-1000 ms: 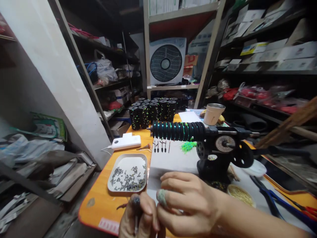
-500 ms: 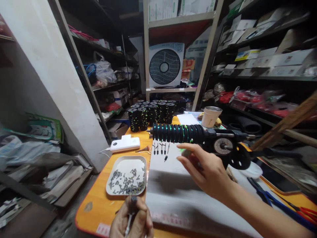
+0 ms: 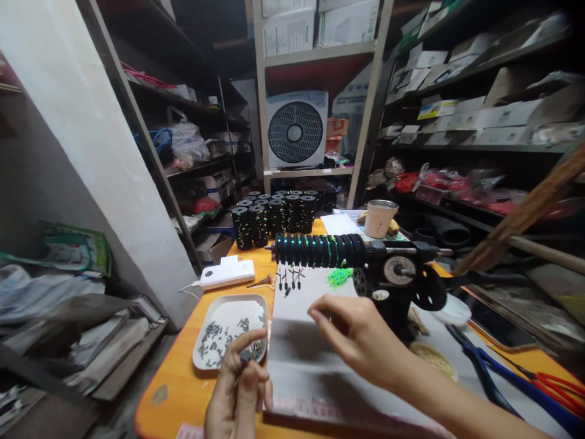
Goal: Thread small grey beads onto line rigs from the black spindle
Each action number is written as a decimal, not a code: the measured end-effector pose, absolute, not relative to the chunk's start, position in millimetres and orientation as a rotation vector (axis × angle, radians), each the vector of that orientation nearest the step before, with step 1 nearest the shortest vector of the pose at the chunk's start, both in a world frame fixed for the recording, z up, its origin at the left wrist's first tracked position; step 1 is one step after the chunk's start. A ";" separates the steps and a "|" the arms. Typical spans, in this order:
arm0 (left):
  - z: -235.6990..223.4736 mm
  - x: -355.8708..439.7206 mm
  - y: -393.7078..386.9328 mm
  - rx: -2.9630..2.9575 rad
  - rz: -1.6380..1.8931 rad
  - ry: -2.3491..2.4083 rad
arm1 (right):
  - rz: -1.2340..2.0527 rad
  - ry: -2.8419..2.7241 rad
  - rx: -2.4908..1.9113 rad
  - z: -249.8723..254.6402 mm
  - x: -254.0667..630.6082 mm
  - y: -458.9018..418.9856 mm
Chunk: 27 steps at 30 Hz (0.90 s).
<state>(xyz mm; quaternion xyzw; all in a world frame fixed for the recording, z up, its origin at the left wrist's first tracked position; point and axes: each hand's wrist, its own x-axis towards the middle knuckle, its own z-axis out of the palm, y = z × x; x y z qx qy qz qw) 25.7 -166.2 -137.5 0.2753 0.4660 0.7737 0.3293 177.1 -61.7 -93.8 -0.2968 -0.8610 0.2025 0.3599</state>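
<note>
My left hand [image 3: 240,384] is at the front edge of the table, beside the white tray [image 3: 199,360]. Its thumb and fingers close around a small dark grey piece [image 3: 247,355]. Over the white sheet [image 3: 292,335] is my right hand [image 3: 354,332], thumb and index finger pinched together; whatever lies between them is hidden. Ahead of it, several small black-tipped pieces [image 3: 293,283] lie in a row on the sheet. A bright green tuft of strands [image 3: 339,278] lies below a hand-cranked machine [image 3: 397,271], whose shaft carries a ribbed black roll [image 3: 320,250].
Several black spools [image 3: 258,225] with green flecks stand at the back. A white power bank [image 3: 228,273] is on the left, a cup [image 3: 381,218] behind the machine. Blue-handled pliers [image 3: 484,360], a yellowish round dish [image 3: 434,358] and a phone-like dark slab [image 3: 498,323] are on the right.
My right hand has drawn back from the roll toward me, uncovering the green tuft. My left index finger has lifted and opened outward, leaving the dark piece more visible. The view has shifted slightly.
</note>
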 end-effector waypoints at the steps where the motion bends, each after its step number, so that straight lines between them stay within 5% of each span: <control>1: -136.5 27.5 -161.9 0.740 2.039 1.218 | 0.532 -2.259 -0.741 -97.5 178.9 -70.6; 27: -95.7 35.2 -96.3 1.344 1.733 1.372 | 0.376 -2.284 -0.773 -88.4 195.9 -58.9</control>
